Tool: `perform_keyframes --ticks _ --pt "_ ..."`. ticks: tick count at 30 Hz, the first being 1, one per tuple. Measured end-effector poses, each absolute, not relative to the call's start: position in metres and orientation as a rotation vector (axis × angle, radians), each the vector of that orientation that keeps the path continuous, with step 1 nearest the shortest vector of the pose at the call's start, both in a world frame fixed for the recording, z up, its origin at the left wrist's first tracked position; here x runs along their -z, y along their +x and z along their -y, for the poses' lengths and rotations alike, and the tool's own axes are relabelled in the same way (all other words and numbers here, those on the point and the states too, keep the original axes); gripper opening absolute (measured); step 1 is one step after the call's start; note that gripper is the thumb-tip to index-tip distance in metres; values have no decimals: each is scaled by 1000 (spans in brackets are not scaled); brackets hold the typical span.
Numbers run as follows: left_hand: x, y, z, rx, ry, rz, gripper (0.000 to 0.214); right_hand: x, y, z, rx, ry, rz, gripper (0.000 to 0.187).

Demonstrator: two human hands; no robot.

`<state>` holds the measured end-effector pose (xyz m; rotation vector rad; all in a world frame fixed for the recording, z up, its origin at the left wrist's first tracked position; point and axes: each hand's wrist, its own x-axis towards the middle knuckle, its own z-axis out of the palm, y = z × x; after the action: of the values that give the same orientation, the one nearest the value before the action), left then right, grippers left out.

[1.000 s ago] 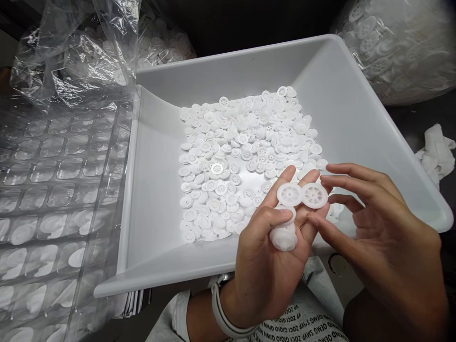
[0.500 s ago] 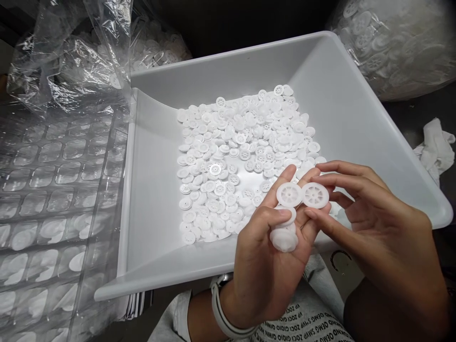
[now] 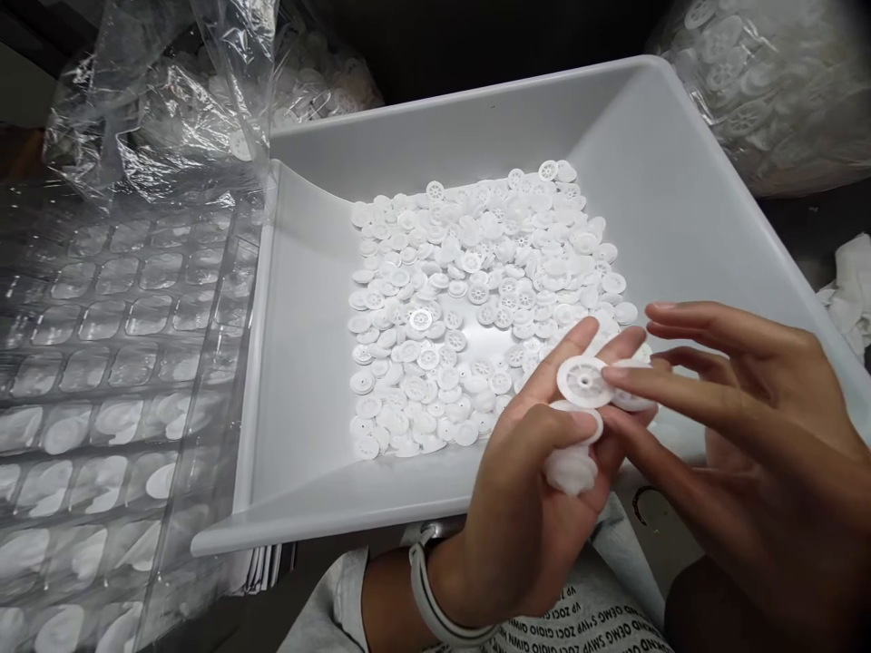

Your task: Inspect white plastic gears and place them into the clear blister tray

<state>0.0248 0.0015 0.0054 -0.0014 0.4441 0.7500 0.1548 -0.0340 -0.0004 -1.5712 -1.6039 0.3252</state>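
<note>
My left hand (image 3: 523, 508) is held palm up over the near edge of a grey tray (image 3: 306, 381). It grips a short stack of white plastic wheels (image 3: 572, 464) under the thumb, and one wheel (image 3: 583, 381) lies on its fingertips. My right hand (image 3: 755, 435) reaches in from the right. Its forefinger and thumb pinch a second wheel (image 3: 631, 399) beside the first one, partly hidden by the finger. Many loose white wheels (image 3: 476, 290) cover the tray floor just beyond both hands.
A clear blister sheet (image 3: 115, 363) with rows of pockets, some holding white parts, lies to the left. Clear bags of white wheels sit at the back left (image 3: 204, 100) and back right (image 3: 776, 82). A white cloth (image 3: 850, 290) lies at the right edge.
My right forefinger has come down over the right-hand wheel and now covers part of it. Both hands have shifted slightly to the right in view.
</note>
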Motion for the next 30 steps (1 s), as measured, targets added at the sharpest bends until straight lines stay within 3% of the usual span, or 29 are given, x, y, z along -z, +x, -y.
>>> perform_keyframes --ticks 7,17,24,30 --pt "-5 23 -1 -703 -6 -384 57 -2 151 29 -172 -1515 1657 20" --pt "-4 21 -2 -720 18 -424 60 2 149 31 -162 -1524 1662 27" --pt "-6 22 -3 -671 5 -561 57 3 167 38 -37 -1444 2008 25" --pt "-6 21 -3 -702 -2 -559 56 0 157 37 -166 -1478 1833 27"
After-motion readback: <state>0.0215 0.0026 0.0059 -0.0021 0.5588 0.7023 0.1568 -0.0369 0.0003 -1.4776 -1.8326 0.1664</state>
